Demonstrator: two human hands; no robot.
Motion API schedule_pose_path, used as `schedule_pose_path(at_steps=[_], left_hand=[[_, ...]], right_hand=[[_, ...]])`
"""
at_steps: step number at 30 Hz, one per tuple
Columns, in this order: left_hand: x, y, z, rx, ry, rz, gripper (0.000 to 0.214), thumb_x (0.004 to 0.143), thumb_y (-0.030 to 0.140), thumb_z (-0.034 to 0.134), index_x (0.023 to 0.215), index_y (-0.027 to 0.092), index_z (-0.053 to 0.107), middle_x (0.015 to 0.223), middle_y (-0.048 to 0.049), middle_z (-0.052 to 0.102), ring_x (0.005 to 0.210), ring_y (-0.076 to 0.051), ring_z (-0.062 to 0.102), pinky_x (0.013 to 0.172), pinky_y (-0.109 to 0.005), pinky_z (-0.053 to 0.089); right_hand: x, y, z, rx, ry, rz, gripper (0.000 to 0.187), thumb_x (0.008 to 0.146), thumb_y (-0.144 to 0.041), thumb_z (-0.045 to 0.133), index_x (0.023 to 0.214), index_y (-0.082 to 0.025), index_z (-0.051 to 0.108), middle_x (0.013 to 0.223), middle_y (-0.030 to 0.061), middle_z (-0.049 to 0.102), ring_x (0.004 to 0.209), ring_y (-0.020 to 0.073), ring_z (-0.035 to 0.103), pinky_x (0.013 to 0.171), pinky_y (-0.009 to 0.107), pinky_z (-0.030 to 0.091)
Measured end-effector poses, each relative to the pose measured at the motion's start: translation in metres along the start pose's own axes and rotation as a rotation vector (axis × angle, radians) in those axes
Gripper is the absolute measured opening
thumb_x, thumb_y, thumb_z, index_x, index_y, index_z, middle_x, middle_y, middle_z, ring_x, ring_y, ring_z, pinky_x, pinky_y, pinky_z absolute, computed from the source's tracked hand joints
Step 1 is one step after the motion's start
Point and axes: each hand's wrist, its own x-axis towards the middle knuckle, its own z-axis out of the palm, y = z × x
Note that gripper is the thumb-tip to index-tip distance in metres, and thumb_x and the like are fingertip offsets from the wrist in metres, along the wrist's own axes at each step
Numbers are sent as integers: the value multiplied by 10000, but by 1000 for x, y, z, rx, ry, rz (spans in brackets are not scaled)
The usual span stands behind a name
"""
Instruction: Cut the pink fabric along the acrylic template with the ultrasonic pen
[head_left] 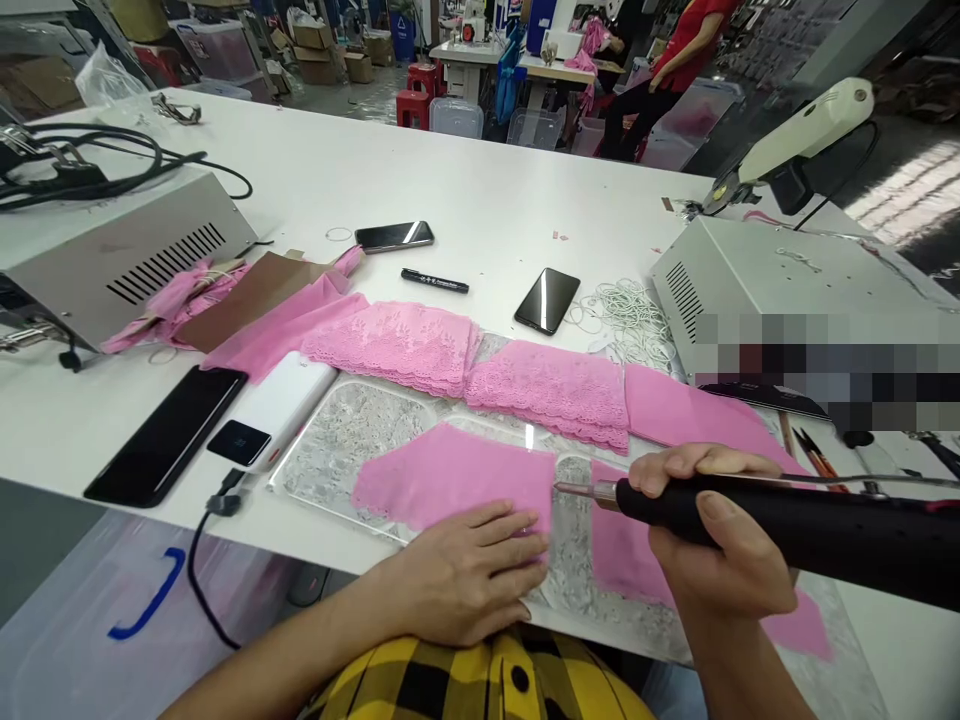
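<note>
Our left hand, fingers spread flat, presses the pink fabric piece; our right hand grips the black cutting tool, its fingers wrapped tight.

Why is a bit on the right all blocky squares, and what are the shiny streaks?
Head view: the squares are a mosaic blur; the streaks are light glaring off the phone and clear plate; the wide lens bends the table edges and swells the black tool.
</note>
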Motion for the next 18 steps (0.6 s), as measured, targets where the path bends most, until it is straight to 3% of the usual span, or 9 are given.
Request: schedule_pose_path(at_steps=[18], left_hand=[[0, 0, -2, -17, 37, 30, 308, 966, 333, 557, 1159, 122, 669, 1253, -50, 681, 1270, -205, 554, 1192, -353, 337]], right_hand=[[-2, -3, -1, 0, -26, 12, 124, 716, -249, 646, 816, -203, 587, 725, -17, 555, 538, 131, 556, 528, 332, 492]])
